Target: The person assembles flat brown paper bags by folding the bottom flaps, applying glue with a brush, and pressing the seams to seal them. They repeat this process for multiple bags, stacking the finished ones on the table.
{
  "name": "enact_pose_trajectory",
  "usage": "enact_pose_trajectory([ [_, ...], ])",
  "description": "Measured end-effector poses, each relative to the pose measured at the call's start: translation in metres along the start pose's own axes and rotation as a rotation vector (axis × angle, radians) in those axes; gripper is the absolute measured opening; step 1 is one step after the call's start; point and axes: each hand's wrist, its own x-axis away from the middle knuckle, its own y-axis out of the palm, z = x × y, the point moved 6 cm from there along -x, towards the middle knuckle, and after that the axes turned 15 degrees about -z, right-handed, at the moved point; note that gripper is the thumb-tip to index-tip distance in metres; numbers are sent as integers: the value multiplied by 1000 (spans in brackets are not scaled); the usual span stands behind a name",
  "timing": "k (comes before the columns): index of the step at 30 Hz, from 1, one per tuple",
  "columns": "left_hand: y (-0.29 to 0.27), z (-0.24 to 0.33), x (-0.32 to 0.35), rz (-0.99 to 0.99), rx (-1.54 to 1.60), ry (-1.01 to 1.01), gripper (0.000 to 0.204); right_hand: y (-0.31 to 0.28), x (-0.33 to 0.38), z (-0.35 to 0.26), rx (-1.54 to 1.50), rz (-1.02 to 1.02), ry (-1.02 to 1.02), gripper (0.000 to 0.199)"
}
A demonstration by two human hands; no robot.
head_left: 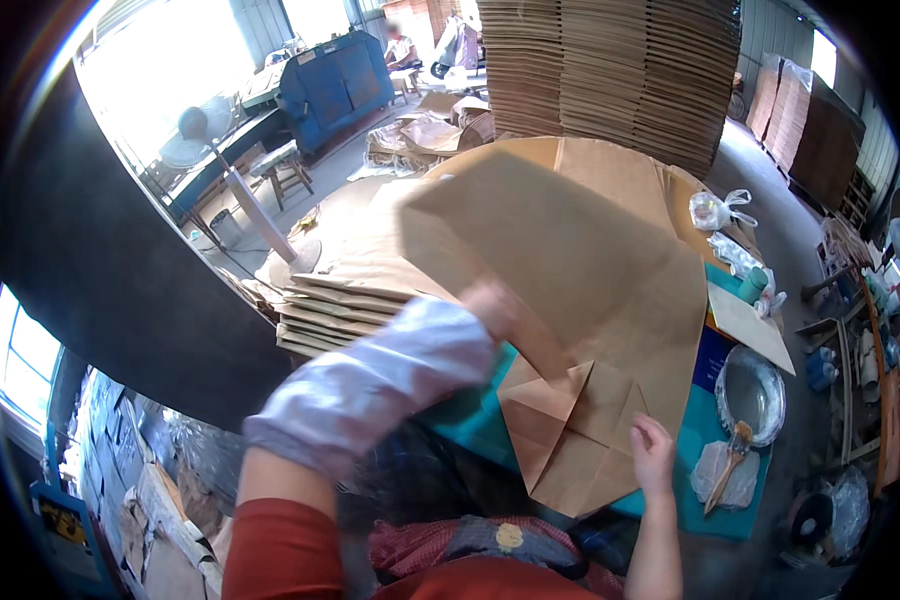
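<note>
A large brown paper bag or sheet (pixel 540 220), blurred by motion, is raised at a slant over the table. My left hand (pixel 490 308), smeared too, is closed at its lower left edge; the fingers do not show clearly. Below it, a brown paper bag (pixel 595 440) lies with its near end folded into a diamond-shaped bottom with triangular flaps. My right hand (pixel 653 455) is beside the right edge of that folded end, its fingers curled together with nothing visible in them. A pale sleeve cover (pixel 380 375) is on my left forearm.
Folded brown paper (pixel 345 310) is piled at left. On the teal mat (pixel 705 500) at right are a plastic-lined bowl (pixel 755 395) and a brush (pixel 732 465) on a wrapped block. A tall cardboard stack (pixel 610 75) stands behind the table; a fan (pixel 200 130) is farther left.
</note>
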Motion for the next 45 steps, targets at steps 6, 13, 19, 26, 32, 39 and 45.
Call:
enact_pose_trajectory([
  [6, -141, -128, 69, 33, 162, -108, 21, -8, 11, 6, 44, -13, -18, 14],
  [13, -56, -128, 103, -546, 498, -277, 30, 4, 22, 12, -47, -96, 42, 13],
  [19, -139, -93, 94, -907, 141, -578, 54, -12, 30, -8, 177, -61, -81, 26],
  [26, -105, 142, 32, -315, 648, 83, 26, -45, 28, 70, 543, -52, 184, 44],
  [32, -38, 174, -62, -146, 947, -59, 60, -38, -7, 85, 498, -153, 239, 47],
  [39, 4, 145, -94, -658, 1085, 109, 28, -47, -30, 104, 300, -390, 370, 27],
  [45, -36, 157, -64, -705, 569, 185, 23, -28, -25, 68, 788, -552, -166, 9],
])
